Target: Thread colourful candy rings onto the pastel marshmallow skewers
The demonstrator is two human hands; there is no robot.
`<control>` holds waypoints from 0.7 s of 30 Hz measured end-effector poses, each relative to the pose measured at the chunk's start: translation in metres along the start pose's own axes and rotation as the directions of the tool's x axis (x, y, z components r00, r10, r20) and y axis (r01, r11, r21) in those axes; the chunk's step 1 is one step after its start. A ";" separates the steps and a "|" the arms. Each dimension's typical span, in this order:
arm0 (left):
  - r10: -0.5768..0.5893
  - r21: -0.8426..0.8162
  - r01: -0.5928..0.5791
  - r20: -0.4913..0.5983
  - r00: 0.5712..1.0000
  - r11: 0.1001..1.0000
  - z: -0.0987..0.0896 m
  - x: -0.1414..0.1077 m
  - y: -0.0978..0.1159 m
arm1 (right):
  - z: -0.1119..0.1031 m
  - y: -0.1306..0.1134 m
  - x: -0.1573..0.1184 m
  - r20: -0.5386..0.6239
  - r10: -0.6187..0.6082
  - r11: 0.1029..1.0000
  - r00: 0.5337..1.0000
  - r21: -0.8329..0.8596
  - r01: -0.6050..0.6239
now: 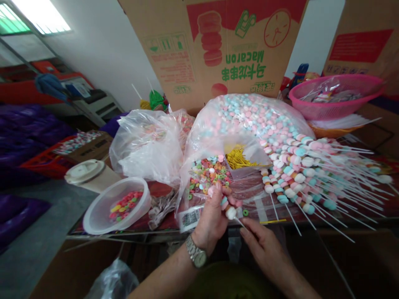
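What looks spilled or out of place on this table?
One green ring candy lies loose on the clear plastic, just above the right hand, apart from the pile of ring candies.

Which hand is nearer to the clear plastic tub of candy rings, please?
Left: the left hand is right of the tub, close by; the right hand is farther right, beyond the left hand.

At twelve o'clock stands an opened cardboard carton [215, 45] printed "Macaron" upside down. A pink plastic basket [336, 96] sits at two o'clock, and purple cloth [21, 133] and a red crate [46, 160] lie at nine o'clock.
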State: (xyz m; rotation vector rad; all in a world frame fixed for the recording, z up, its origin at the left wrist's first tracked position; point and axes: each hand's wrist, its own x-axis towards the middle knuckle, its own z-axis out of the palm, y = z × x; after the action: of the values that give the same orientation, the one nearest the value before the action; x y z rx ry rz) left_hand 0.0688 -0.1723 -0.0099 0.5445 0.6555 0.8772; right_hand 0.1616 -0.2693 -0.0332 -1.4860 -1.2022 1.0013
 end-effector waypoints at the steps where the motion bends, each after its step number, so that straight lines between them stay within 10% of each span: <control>1: -0.015 0.019 0.016 -0.010 1.000 1.000 -0.002 0.001 0.004 | -0.002 0.000 -0.002 0.008 -0.014 1.000 1.000 -0.015 0.014; 9: 0.045 -0.056 -0.037 0.155 0.987 0.998 -0.015 0.016 0.052 | -0.014 0.003 -0.014 0.217 0.269 0.930 0.938 0.195 -0.312; 14: 0.052 -0.224 -0.057 -0.028 0.998 0.973 -0.012 0.024 0.060 | -0.016 0.007 -0.016 0.043 -0.078 0.971 0.996 -0.222 0.086; 21: -0.051 -0.304 -0.006 -0.182 0.982 0.953 -0.006 0.020 0.045 | -0.010 0.025 -0.017 -0.087 -0.573 0.645 0.815 -0.661 0.383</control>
State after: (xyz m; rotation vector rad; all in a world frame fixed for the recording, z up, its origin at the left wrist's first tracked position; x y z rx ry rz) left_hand 0.0508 -0.1308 0.0107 0.1778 0.6806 0.9942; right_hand 0.1733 -0.2893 -0.0545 -1.5789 -1.6804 -0.0211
